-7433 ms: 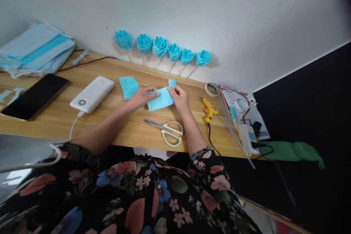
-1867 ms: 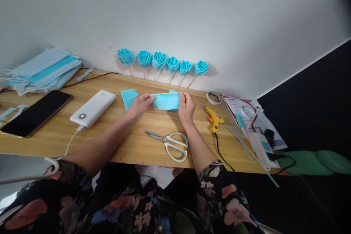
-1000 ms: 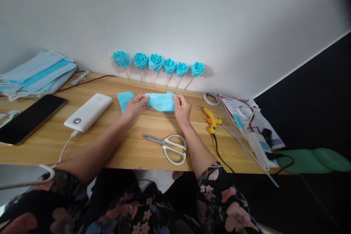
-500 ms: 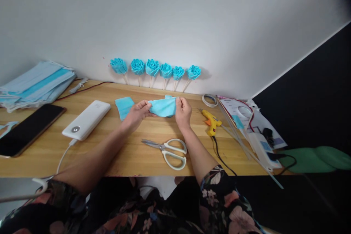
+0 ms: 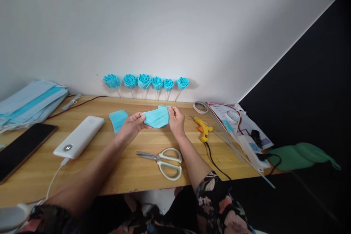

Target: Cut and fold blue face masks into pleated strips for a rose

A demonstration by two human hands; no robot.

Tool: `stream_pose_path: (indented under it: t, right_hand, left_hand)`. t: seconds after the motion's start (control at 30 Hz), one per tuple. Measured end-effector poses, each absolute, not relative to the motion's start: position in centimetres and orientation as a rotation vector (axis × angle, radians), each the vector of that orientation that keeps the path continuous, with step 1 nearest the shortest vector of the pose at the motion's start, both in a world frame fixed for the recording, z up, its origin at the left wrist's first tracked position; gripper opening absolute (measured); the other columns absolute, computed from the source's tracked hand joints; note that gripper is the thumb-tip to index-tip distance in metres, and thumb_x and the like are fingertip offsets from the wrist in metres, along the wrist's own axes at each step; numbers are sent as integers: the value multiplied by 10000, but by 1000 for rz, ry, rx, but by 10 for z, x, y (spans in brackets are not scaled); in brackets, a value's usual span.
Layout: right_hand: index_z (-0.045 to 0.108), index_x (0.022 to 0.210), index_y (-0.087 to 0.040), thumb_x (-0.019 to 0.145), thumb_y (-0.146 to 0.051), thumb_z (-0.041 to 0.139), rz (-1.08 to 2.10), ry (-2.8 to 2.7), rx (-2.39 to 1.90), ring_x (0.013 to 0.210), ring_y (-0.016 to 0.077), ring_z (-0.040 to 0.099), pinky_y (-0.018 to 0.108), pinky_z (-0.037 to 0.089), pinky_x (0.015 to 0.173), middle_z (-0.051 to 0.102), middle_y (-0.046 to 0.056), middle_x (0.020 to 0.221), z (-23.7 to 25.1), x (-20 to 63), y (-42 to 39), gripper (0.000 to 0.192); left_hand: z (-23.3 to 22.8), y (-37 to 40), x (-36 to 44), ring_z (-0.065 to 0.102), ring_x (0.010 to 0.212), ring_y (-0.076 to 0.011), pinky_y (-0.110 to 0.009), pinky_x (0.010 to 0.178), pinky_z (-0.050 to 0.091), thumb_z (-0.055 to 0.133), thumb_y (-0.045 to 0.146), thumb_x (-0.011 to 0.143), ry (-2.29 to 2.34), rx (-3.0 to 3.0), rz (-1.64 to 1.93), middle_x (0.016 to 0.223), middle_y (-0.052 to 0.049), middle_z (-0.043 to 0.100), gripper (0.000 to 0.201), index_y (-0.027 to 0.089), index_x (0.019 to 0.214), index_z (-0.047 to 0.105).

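Wooden desk (image 5: 131, 170) under me, mask stack (image 5: 27, 102) far left. Six blue roses (image 5: 144, 80) lean on the wall. One blue fabric strip (image 5: 156, 117) spans between my hands, long axis left-right; left hand (image 5: 131, 128) and right hand (image 5: 176, 120) each pinch an end. One scissors (image 5: 161, 158) nearer.

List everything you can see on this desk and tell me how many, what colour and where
Fabric piece: 1, blue, between both hands.
Fabric piece on desk: 1, blue, beside left hand.
Fabric roses: 6, blue, against wall.
Scissors: 1, white-handled, front centre.
Power bank: 1, white, left.
Phone: 1, black, far left.
Face masks: stack, blue, back left.
Glue gun: 1, yellow, right.
Tape roll: 1, whitish, back right.
Desk: 1, wooden.
Left hand, right hand: each pinching the fabric.
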State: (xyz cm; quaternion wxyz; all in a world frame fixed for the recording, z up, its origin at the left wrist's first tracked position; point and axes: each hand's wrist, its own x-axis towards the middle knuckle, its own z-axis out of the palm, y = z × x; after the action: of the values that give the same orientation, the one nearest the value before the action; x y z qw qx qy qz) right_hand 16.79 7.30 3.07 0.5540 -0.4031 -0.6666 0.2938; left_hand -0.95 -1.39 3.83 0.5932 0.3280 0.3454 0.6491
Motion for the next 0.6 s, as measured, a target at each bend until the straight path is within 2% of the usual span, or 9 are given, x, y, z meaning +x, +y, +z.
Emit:
stream_pose_path:
  t: [0.33,0.6]
  right_hand:
    - [636,784,-170,915,-534,496,728,-1549,-949,626,131,482,252,397,621,572,-3,663,31,169,75,412]
    - [641,776,-177,908,-519,493,692,-1566,-960,616,133,478,250,406,612,578,-4,647,30,169,74,395]
  left_hand:
    - [20,-7,-16,651,651,-122,-273,657,618,886,375,693,814,750,1529,702,-4,654,367,125,745,623]
    - [26,-7,-17,651,646,-130,-260,607,602,936,384,601,846,690,1519,683,-10,650,429,124,709,612]
